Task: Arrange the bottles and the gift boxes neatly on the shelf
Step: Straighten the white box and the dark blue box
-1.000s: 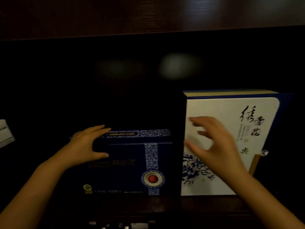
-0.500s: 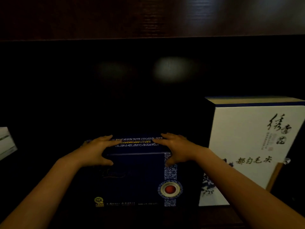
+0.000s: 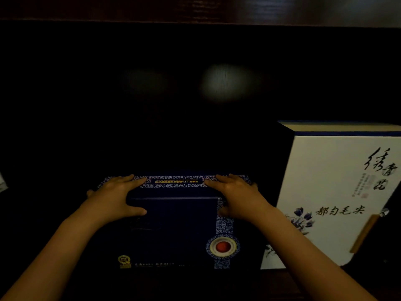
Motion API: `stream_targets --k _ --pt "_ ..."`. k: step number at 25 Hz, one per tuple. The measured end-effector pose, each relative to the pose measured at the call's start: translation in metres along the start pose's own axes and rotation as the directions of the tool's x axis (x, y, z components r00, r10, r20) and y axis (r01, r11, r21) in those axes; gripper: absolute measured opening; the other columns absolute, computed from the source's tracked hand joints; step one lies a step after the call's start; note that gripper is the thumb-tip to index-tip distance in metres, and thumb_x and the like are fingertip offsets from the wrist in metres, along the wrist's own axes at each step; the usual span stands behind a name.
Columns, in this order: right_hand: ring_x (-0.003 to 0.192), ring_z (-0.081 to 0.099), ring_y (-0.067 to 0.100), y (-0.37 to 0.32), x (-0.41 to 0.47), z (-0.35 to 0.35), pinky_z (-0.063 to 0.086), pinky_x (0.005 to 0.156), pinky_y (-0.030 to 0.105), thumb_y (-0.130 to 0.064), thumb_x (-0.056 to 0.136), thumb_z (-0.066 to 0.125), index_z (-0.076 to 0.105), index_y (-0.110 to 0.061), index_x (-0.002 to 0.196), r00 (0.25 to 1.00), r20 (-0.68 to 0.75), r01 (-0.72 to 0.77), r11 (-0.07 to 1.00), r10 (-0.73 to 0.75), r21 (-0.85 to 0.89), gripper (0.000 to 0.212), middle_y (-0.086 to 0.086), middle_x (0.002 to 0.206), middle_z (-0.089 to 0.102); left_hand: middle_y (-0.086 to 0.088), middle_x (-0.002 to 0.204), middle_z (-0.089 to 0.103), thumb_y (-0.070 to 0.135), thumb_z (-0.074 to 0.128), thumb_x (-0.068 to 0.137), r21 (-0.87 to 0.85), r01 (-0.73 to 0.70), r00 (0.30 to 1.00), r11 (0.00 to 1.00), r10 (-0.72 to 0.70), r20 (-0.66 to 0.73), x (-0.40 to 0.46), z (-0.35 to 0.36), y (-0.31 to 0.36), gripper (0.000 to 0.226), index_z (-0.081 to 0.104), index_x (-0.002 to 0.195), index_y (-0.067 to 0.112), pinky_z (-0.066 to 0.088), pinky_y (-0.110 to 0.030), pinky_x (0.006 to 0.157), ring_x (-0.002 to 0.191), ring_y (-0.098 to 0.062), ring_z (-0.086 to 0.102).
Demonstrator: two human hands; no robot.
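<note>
both hands apparently clasp blue box (image 3: 173, 224)

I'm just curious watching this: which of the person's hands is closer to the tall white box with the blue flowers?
Right. The right hand grips the dark blue box's right top corner, beside the white box but not touching it. The left hand grips the far left corner.

Dark wooden shelf recess (image 3: 65, 127), back panel nearly black, pale light patch (image 3: 225, 83) (blurred), wood board overhead (image 3: 195, 7)

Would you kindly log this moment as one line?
both hands: left hand, right hand | grip: dark blue gift box top | neighbour: white gift box upright
</note>
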State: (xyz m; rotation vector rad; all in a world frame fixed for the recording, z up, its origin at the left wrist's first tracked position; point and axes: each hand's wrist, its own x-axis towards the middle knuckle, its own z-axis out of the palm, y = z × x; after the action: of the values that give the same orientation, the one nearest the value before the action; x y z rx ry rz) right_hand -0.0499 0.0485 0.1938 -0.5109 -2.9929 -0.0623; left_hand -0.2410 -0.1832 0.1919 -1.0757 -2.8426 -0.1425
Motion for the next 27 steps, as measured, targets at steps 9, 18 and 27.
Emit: stream_targets --k 9,18,27 --pt "0.140 0.022 0.021 -0.002 -0.019 0.010 0.033 0.103 0.052 -0.030 0.082 0.063 0.031 -0.035 0.138 0.967 -0.237 -0.066 0.991 0.093 0.120 0.065 0.000 0.153 0.024 0.012 0.156 0.014 0.066 0.060 0.069 0.032 -0.021 0.995 0.999 0.024 -0.099 -0.006 0.006 0.000 0.088 0.014 0.140 0.046 0.027 -0.061 0.107 0.143 -0.014 0.013" --pt "0.137 0.031 0.023 0.002 -0.038 0.006 0.038 0.104 0.049 -0.027 0.081 0.063 0.034 -0.035 0.137 0.961 -0.226 -0.131 0.983 0.158 0.130 0.063 0.002 0.154 0.023 0.012 0.156 0.016 0.069 0.057 0.068 0.019 -0.052 0.992 0.998 0.054 -0.118 -0.014 0.008 0.013 0.085 0.017 0.140 0.046 0.027 -0.059 0.107 0.143 -0.014 0.015" --pt "0.129 0.041 0.026 0.000 -0.054 0.002 0.042 0.097 0.044 -0.025 0.082 0.062 0.037 -0.034 0.135 0.950 -0.261 -0.145 0.983 0.170 0.110 0.060 0.003 0.147 0.036 0.012 0.156 0.016 0.069 0.057 0.069 0.006 -0.072 0.990 0.997 0.072 -0.118 -0.017 0.009 0.019 0.084 0.017 0.139 0.047 0.025 -0.061 0.108 0.143 -0.014 0.014"
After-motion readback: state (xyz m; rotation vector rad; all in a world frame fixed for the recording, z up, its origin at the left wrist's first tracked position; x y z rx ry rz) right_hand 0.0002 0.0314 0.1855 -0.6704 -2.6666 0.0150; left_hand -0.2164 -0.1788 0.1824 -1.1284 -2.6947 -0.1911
